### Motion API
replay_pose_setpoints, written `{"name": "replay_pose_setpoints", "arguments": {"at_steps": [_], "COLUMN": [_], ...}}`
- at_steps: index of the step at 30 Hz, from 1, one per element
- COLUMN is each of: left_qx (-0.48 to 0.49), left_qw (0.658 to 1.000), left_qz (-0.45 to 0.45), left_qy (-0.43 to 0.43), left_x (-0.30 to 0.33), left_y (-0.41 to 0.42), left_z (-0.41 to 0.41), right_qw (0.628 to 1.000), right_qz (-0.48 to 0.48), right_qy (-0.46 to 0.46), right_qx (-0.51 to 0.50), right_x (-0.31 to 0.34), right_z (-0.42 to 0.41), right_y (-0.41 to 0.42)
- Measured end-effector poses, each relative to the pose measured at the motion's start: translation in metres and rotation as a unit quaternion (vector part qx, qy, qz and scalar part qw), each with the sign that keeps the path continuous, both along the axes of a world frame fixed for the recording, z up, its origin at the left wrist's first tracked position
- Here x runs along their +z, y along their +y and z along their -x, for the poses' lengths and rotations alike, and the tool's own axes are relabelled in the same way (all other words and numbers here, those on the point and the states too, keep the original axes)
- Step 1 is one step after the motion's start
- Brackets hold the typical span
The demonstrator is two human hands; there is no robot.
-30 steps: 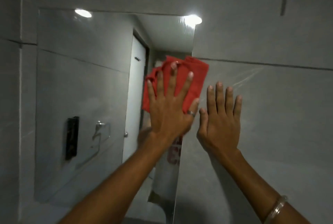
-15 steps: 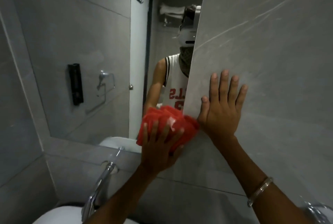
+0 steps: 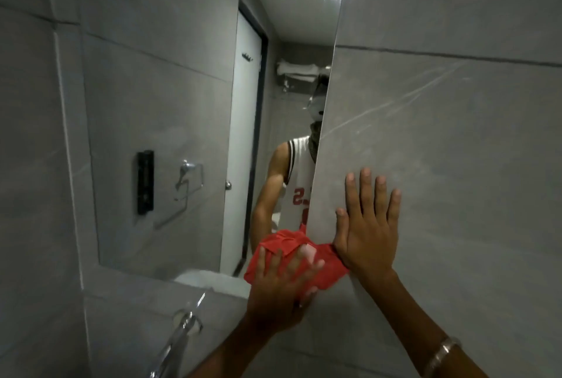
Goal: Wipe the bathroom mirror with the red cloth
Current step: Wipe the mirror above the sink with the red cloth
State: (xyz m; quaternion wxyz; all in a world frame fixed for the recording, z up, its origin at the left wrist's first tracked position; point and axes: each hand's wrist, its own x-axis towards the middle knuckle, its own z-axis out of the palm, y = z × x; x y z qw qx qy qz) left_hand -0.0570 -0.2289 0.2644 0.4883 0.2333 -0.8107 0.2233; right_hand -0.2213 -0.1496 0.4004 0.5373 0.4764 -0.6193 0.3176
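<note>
The bathroom mirror (image 3: 170,110) hangs on the grey tiled wall, filling the left and middle of the view. My left hand (image 3: 278,289) presses the bunched red cloth (image 3: 327,268) against the mirror's bottom right corner, fingers spread over it. My right hand (image 3: 368,222) lies flat and open on the wall tile just right of the mirror's edge, touching the cloth with its heel. The glass reflects a person in a white jersey.
A chrome tap (image 3: 179,335) sticks out of the wall below the mirror at the lower left. The grey tiled wall (image 3: 456,149) spreads to the right. The mirror reflects a white door, a black wall fitting and a towel ring.
My left hand has swept the red cloth from high on the mirror's right side down to its bottom right corner. The right hand stayed flat on the tile. My view tilted down, then partly back up.
</note>
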Motion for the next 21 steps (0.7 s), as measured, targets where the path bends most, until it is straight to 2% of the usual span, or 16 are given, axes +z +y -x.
{"name": "replay_pose_setpoints", "arguments": {"at_steps": [4,7,10,12,13,15,17,18,19,21], "left_qx": [0.028,0.045,0.067,0.081,0.079,0.065,0.063,0.074,0.089,0.118], "left_qw": [0.998,0.990,0.968,0.961,0.969,0.989,0.986,0.985,0.986,0.966], "left_qz": [-0.001,0.015,-0.042,-0.059,-0.037,0.069,0.155,0.148,0.103,-0.002], "left_qy": [0.055,0.131,0.240,0.259,0.232,0.113,0.025,0.039,0.098,0.232], "left_x": [0.119,0.243,0.364,0.415,0.428,0.434,0.436,0.438,0.436,0.426], "left_y": [-0.023,-0.034,-0.042,-0.044,-0.046,-0.060,-0.090,-0.105,-0.117,-0.131], "left_z": [-0.018,-0.022,-0.030,-0.032,-0.036,-0.060,-0.105,-0.126,-0.144,-0.159], "right_qw": [0.997,0.995,0.994,0.996,0.997,0.998,0.999,0.999,0.999,0.999], "right_qz": [-0.030,0.006,0.015,0.014,0.019,0.030,0.038,0.041,0.041,0.042], "right_qy": [-0.021,-0.019,-0.015,-0.018,-0.022,-0.019,-0.006,-0.004,-0.002,-0.002], "right_qx": [0.072,0.100,0.106,0.086,0.072,0.045,0.029,0.024,0.018,0.018], "right_x": [0.023,0.082,0.148,0.174,0.181,0.183,0.180,0.179,0.177,0.177], "right_z": [0.000,-0.009,-0.037,-0.051,-0.055,-0.057,-0.052,-0.050,-0.049,-0.049], "right_y": [0.007,-0.001,-0.017,-0.027,-0.032,-0.041,-0.047,-0.049,-0.051,-0.052]}}
